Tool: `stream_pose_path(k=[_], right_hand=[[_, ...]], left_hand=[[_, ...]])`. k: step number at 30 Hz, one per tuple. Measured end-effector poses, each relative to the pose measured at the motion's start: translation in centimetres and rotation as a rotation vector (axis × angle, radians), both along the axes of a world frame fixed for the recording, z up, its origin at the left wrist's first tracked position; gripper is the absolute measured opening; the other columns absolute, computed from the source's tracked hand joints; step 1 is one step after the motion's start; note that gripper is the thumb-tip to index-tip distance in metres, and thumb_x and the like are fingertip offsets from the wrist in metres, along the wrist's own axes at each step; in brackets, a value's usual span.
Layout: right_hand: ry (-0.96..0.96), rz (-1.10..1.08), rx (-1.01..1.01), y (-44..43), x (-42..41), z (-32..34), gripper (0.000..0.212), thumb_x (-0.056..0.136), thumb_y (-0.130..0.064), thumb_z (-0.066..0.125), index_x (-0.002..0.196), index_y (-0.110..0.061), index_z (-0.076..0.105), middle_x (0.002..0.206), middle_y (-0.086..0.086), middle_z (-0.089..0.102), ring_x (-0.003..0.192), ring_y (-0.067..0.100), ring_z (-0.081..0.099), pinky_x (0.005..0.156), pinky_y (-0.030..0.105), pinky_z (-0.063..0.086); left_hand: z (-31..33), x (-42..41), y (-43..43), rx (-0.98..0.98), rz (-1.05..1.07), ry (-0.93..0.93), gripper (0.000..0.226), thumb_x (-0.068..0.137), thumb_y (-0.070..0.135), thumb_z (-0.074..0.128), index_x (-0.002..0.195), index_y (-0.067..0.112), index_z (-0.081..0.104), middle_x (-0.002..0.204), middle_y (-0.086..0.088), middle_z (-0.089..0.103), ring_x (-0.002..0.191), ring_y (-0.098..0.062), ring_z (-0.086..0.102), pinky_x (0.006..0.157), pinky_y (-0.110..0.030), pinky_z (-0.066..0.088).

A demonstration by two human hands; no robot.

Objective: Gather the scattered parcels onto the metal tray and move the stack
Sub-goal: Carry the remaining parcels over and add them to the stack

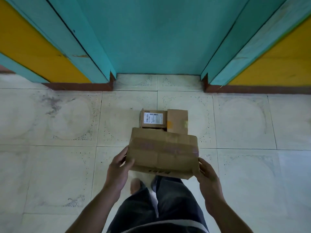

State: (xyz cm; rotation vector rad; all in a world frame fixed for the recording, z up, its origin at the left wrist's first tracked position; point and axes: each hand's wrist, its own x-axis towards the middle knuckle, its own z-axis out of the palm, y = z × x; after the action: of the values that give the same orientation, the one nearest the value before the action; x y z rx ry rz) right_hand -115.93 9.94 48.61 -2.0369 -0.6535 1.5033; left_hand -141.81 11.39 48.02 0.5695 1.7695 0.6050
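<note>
I held the large parcel (163, 153) above the floor (244, 121), its long axis running left to right across my body, broad face up. My left hand (117, 167) gripped its left end with the thumb on top; my right hand (208, 175) clasped its right end. Beyond it lay the labelled parcel (153, 119) and the plain parcel (177, 121), side by side, touching.

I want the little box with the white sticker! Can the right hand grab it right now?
Probably not yet. The right hand and the left hand both hold the big box, which is between them and the sticker box on the floor. It would have to let go first.
</note>
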Motion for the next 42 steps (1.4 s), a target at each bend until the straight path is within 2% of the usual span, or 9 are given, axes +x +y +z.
stream_pose_path(k=[3, 9, 19, 23, 26, 30, 35, 38, 42], right_hand=[[0.009, -0.061, -0.016, 1.8, 1.2, -3.6, 0.014, 0.095, -0.029, 0.061, 0.1, -0.042, 0.062, 0.112, -0.012, 0.068, 0.1, 0.008, 0.063, 0.083, 0.031, 0.049], [-0.042, -0.118, -0.07, 4.2, 2.7, -10.3, 0.025, 0.097, -0.038, 0.054, 0.121, -0.044, 0.05, 0.119, -0.02, 0.06, 0.109, 0.015, 0.058, 0.094, 0.039, 0.048], [-0.147, 0.026, -0.071, 4.2, 3.6, -20.5, 0.058, 0.087, -0.024, 0.07, 0.137, -0.038, 0.045, 0.148, -0.013, 0.033, 0.104, 0.016, 0.063, 0.062, 0.008, 0.05], [-0.272, 0.087, -0.11, 4.8, 3.7, -23.8, 0.048, 0.094, -0.039, 0.059, 0.141, -0.033, 0.05, 0.141, -0.012, 0.053, 0.115, 0.017, 0.06, 0.083, 0.034, 0.057], [-0.227, -0.009, -0.118, 5.5, 3.8, -25.0, 0.038, 0.096, -0.04, 0.057, 0.133, -0.034, 0.058, 0.113, -0.01, 0.07, 0.099, 0.015, 0.067, 0.082, 0.039, 0.058], [-0.152, -0.115, -0.113, 6.2, 3.8, -26.1, 0.035, 0.095, -0.036, 0.059, 0.129, -0.029, 0.064, 0.101, -0.014, 0.073, 0.089, 0.004, 0.069, 0.081, 0.03, 0.059], [-0.109, -0.145, -0.087, 7.4, 3.8, -26.9, 0.042, 0.093, -0.036, 0.062, 0.134, -0.025, 0.06, 0.105, -0.009, 0.072, 0.085, -0.002, 0.067, 0.079, 0.022, 0.057], [-0.087, -0.159, -0.072, 8.2, 3.9, -27.2, 0.039, 0.094, -0.033, 0.061, 0.132, -0.024, 0.061, 0.095, -0.011, 0.073, 0.077, -0.004, 0.067, 0.073, 0.015, 0.054], [-0.086, -0.153, -0.092, 8.6, 4.2, -27.6, 0.038, 0.095, -0.035, 0.059, 0.131, -0.026, 0.062, 0.096, -0.017, 0.07, 0.09, 0.007, 0.069, 0.09, 0.035, 0.056]], left_hand=[[-2.0, 1.5, 4.0, 0.001, -0.034, 0.032, 0.053, 0.094, 0.018, 0.06, 0.143, 0.033, 0.047, 0.137, 0.007, 0.054, 0.12, -0.011, 0.051, 0.09, -0.022, 0.04], [-7.8, 5.2, 10.9, 0.067, -0.179, 0.122, 0.046, 0.088, 0.039, 0.064, 0.131, 0.03, 0.051, 0.113, 0.014, 0.059, 0.102, -0.004, 0.058, 0.073, -0.025, 0.048], [-17.8, 12.1, 22.1, 0.28, -0.661, 0.213, 0.046, 0.096, 0.028, 0.059, 0.14, 0.023, 0.048, 0.137, 0.0, 0.05, 0.119, -0.01, 0.046, 0.099, -0.027, 0.043], [-20.6, 14.5, 24.2, 0.304, -0.801, 0.26, 0.048, 0.098, 0.024, 0.055, 0.144, 0.024, 0.043, 0.141, 0.0, 0.049, 0.11, -0.004, 0.043, 0.074, -0.003, 0.034], [-21.8, 15.4, 24.8, 0.354, -0.875, 0.285, 0.054, 0.097, 0.022, 0.056, 0.148, 0.021, 0.038, 0.15, 0.0, 0.041, 0.127, -0.009, 0.042, 0.099, -0.015, 0.037], [-23.0, 14.7, 23.0, 0.373, -0.623, 0.381, 0.061, 0.095, 0.022, 0.06, 0.149, 0.018, 0.034, 0.156, 0.0, 0.03, 0.142, -0.016, 0.03, 0.118, -0.032, 0.027], [-23.8, 13.3, 16.2, -0.02, -0.506, 0.247, 0.079, 0.091, 0.045, 0.06, 0.154, 0.029, 0.016, 0.16, 0.005, 0.019, 0.145, -0.019, 0.026, 0.116, -0.047, 0.03], [-24.1, 13.5, 13.7, -0.177, -0.465, 0.11, 0.075, 0.093, 0.04, 0.059, 0.153, 0.023, 0.019, 0.15, 0.005, 0.038, 0.135, -0.016, 0.04, 0.108, -0.031, 0.036], [-24.9, 14.0, 12.9, -0.205, -0.439, 0.067, 0.055, 0.095, 0.029, 0.059, 0.146, 0.021, 0.037, 0.13, 0.011, 0.053, 0.122, -0.012, 0.053, 0.096, -0.024, 0.044]])
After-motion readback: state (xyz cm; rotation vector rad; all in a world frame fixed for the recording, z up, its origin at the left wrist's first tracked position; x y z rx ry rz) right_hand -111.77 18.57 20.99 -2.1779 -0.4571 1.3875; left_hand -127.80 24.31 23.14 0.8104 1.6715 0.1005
